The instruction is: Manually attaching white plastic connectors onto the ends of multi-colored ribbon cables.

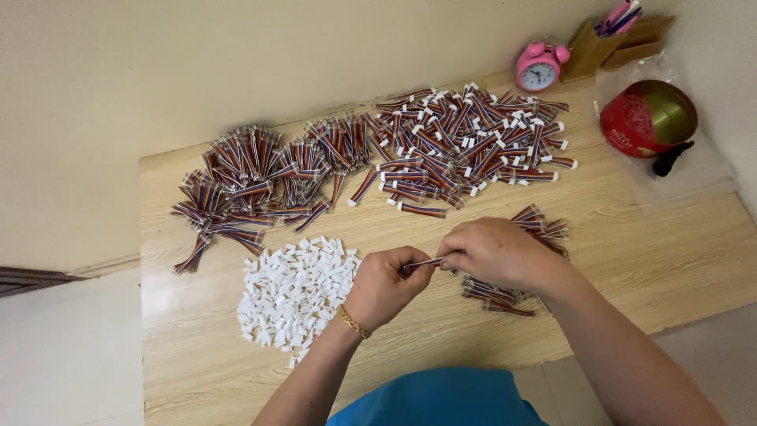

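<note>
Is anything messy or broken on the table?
Nothing looks broken or spilled. The small white plastic connectors lie in one loose heap, and the striped wire bundles are sorted into piles on the light wooden table. The left hand and right hand hold one short striped wire between them.
</note>
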